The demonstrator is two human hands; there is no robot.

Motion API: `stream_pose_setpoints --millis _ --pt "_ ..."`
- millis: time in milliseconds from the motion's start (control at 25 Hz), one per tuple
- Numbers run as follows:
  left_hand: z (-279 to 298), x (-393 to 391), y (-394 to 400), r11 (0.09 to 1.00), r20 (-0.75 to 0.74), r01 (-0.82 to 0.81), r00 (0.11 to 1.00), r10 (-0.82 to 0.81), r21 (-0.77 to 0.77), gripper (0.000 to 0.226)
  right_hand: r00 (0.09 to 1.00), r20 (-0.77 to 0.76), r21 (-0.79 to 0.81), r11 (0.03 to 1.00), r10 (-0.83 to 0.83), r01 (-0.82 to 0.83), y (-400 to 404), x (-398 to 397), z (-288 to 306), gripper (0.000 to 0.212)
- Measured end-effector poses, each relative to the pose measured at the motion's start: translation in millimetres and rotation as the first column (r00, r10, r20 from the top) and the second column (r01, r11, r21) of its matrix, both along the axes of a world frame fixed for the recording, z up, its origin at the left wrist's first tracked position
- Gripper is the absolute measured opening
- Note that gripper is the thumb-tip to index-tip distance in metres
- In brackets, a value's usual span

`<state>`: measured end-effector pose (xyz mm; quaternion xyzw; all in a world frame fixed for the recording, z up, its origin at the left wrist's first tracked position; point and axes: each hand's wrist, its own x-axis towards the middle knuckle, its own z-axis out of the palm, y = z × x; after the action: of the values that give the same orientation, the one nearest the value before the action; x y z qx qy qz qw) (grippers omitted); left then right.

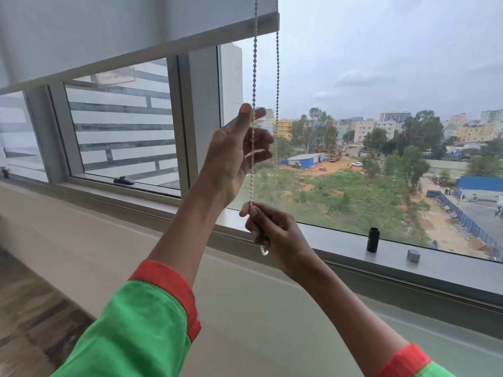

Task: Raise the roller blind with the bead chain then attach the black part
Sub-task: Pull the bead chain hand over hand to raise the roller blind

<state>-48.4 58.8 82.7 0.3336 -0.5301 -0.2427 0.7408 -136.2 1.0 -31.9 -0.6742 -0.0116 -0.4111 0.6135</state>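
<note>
A white roller blind (114, 36) covers the top of the window, its bottom bar slanting across the upper left. A white bead chain (254, 66) hangs in two strands from its right end. My left hand (234, 156) is raised beside the near strand, thumb and forefinger at the chain, the other fingers loosely curled around it. Below it, my right hand (272, 229) pinches the same strand in a closed fist, and a short chain end dangles under it. A black cylindrical part (373, 240) stands upright on the window sill (340, 240) to the right.
A small grey round piece (413, 254) lies on the sill right of the black part. A black window handle (123, 181) sits on the lower frame at left. A wide beige ledge (95, 240) runs below the window.
</note>
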Motion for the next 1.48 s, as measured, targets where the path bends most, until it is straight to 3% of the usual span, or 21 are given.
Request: stream_pose_setpoints --millis 320,480,680,800,920,1080,1240,1480 --pt "-31.0 -1.7 -2.2 0.998 0.011 -0.03 0.999 0.031 -0.064 0.035 0.991 -0.131 0.02 1.0 0.017 -0.014 -21.8 -18.0 -1.7 0.026" --pt "-52.6 -2.0 0.0 0.999 -0.02 -0.013 1.0 0.012 -0.047 0.036 0.997 0.017 0.193 0.979 0.069 -0.071 -26.8 -18.5 33.8 0.04" --pt "-88.0 -13.7 1.9 0.998 -0.029 -0.043 0.999 0.045 0.051 0.032 0.989 0.109 0.079 0.991 0.103 -0.112 -13.9 -5.9 104.4 0.034" --pt "-105.9 -18.1 3.5 0.994 -0.014 -0.059 0.998 0.06 0.095 0.03 0.991 0.129 -0.004 0.999 0.034 -0.034 -4.7 0.4 122.7 0.028" --pt "-116.2 -10.8 7.1 0.99 0.008 -0.029 1.0 0.028 0.14 0.031 0.983 0.184 -0.034 0.999 -0.026 0.033 2.3 8.5 108.7 0.026" --pt "-118.7 8.2 13.2 0.965 -0.077 0.035 0.997 -0.015 0.259 0.041 0.982 0.185 0.041 0.998 0.029 -0.037 4.9 10.3 76.6 0.026" --pt "-80.6 15.4 12.7 0.986 -0.165 0.038 0.986 -0.011 0.163 0.042 0.987 0.145 0.089 0.993 0.065 -0.078 4.5 10.4 42.2 0.026" --pt "-7.2 0.2 8.1 1.0 0.023 -0.005 1.0 0.004 0.018 0.036 0.999 -0.025 0.021 1.0 0.023 -0.023 5.4 7.3 0.0 0.028"
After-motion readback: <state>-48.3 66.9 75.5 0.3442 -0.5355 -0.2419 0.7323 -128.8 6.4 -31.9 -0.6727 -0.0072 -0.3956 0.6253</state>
